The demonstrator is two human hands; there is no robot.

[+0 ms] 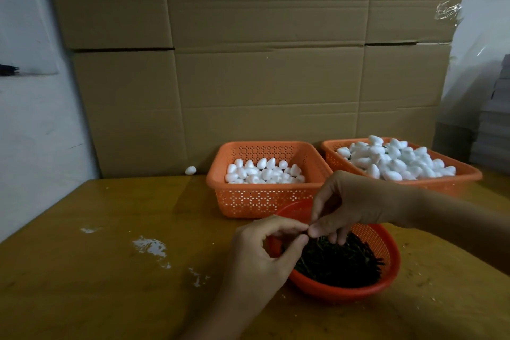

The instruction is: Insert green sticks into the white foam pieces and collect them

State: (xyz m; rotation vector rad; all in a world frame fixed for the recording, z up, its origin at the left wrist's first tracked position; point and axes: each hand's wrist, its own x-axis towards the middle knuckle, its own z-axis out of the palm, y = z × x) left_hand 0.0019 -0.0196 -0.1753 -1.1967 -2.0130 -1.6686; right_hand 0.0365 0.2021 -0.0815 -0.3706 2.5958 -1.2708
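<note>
My left hand (262, 254) and my right hand (356, 204) meet fingertip to fingertip just above the round orange bowl (386, 281) of dark green sticks (339, 262). Both hands pinch thumb and forefinger at the same spot. Whatever lies between the fingertips is too small to make out. The lower fingers of my right hand hang over the stick pile. Behind the bowl stands a square orange basket (259, 201) holding white foam pieces (262, 172). To its right, a second orange basket (466, 176) is heaped with foam pieces (394, 160), with bits of green showing among them.
The brown wooden table (110, 270) has white smears left of my hands. One loose foam piece (190, 170) lies at the table's back edge. Large cardboard boxes (262, 63) form a wall behind the baskets. A grey stack (494, 124) stands at the far right.
</note>
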